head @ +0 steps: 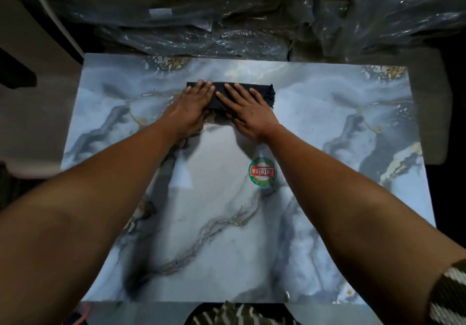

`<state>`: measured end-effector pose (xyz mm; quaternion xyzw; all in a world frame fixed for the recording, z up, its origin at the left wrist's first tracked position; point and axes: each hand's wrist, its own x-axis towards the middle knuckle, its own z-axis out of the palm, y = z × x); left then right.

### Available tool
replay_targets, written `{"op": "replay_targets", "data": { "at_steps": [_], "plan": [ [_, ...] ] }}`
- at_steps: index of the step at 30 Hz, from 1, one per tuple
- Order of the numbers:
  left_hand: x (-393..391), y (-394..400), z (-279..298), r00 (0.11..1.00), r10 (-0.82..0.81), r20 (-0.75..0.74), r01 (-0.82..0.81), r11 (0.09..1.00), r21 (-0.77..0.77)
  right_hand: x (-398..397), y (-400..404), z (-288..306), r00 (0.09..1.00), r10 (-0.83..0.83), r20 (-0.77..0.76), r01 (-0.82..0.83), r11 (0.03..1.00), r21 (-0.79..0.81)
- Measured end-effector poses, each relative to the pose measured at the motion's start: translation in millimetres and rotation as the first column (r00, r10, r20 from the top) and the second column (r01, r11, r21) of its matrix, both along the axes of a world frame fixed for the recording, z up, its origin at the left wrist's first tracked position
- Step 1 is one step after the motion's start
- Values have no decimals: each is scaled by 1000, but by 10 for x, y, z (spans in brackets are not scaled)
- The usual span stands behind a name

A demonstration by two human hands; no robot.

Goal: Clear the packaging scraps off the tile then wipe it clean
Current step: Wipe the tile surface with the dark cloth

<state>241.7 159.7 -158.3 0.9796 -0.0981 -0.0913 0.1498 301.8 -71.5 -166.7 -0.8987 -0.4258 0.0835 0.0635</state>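
A large glossy marble-patterned tile (227,223) in blue-grey and white with gold veins fills the middle of the view. A folded black cloth (267,92) lies flat on its far middle part. My left hand (189,105) presses palm-down on the cloth's left half, fingers spread. My right hand (248,110) presses flat on its right half, beside the left hand. Both arms reach forward over the tile. A round green and red brand sticker (262,172) sits on the tile to the right of centre.
Crumpled clear plastic wrapping (252,22) is heaped beyond the tile's far edge, off the tile. Dark floor surrounds the tile on the left and right. A pale slanted edge (50,22) runs along the upper left. Patterned clothing shows at the bottom edge.
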Motion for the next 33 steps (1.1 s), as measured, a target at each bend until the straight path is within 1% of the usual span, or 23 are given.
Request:
{"op": "replay_targets", "data": {
  "at_steps": [4, 10, 12, 16, 20, 23, 28, 33],
  "plan": [
    [-689, -65, -95, 1000, -17, 13, 18, 1000, -17, -715, -117, -19, 999, -25, 21, 25, 1000, 1],
    [-1844, -348, -133, 998, 43, 36, -42, 998, -49, -1760, -365, 88, 999, 33, -26, -33, 999, -13],
    [-2227, -415, -143, 999, 37, 35, -36, 999, -26, -2123, -456, 109, 998, 45, -33, -46, 999, -25],
    [-2929, -542, -320, 1000, 26, -2, -26, 997, 78, -2827, -682, 116, 996, 72, -51, -74, 997, -38],
    [-3619, -797, -341, 999, 50, 17, -51, 995, 86, -3489, -928, 165, 993, 78, -85, -80, 996, -30],
    [-4148, -1025, -212, 999, 39, 7, -40, 996, 74, -3948, -1123, 174, 991, 82, -109, -84, 996, -20],
    [-4591, -1252, -107, 999, 50, 3, -50, 998, 45, -4428, -1312, 156, 992, 53, -112, -57, 998, -30],
    [-4613, -1268, -125, 998, 52, -34, -48, 995, 89, -4452, -1362, 236, 987, 54, -150, -63, 996, -56]
  ]
}}
